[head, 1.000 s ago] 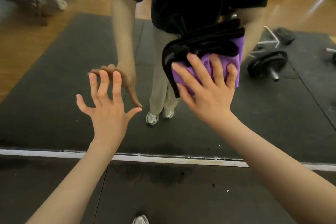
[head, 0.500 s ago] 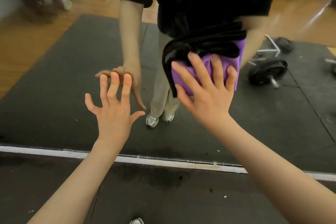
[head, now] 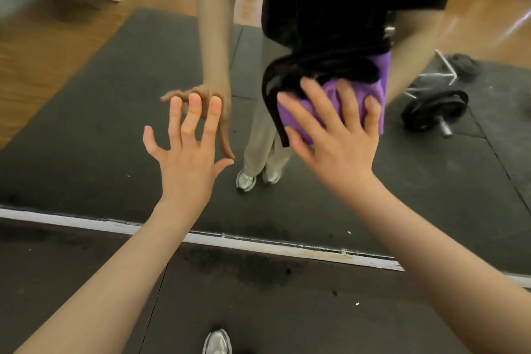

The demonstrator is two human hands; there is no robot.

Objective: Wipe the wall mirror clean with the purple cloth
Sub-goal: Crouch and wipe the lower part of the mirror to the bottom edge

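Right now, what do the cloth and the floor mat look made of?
Purple cloth: soft matte fabric, likely microfibre; it bunches under the right hand. Floor mat: dark, dull, probably rubber; seams and scuffs show.

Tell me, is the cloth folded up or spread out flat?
Folded up. The cloth sits as a thick bunched pad under the right hand.

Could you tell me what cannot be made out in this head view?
- Purple cloth: the part under the right hand is hidden.
- Wall mirror: cut off by the frame's edges; smears too faint to judge.
- Left hand: contact with the glass unclear.
- Reflected seated person, top left: blurred.
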